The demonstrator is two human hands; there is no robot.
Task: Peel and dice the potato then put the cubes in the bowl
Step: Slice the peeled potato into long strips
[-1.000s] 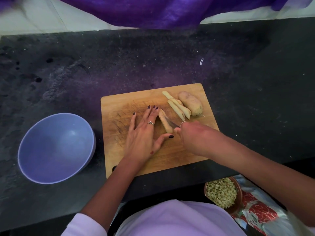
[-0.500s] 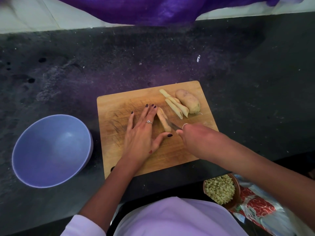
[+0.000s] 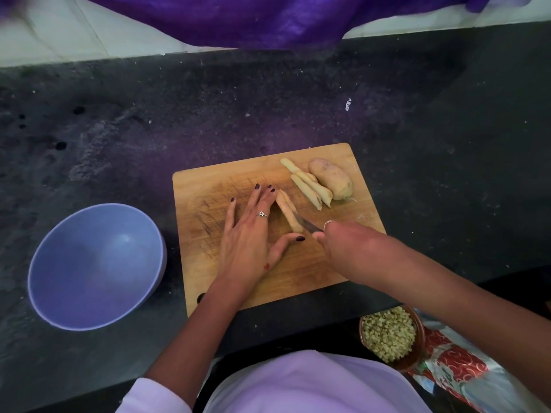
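Nothing moved | left hand (image 3: 249,234) flat beside potato strip (image 3: 287,213) | right hand (image 3: 343,242) grip clamped on knife (image 3: 308,225)

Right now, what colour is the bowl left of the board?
Light blue-lilac, plain; the bowl shows in the head view.

Dim, purple cast, perhaps soft edges

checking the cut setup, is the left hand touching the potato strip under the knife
Touching. The head view shows the left hand with straight fingers lying against the potato strip, thumb at its near end.
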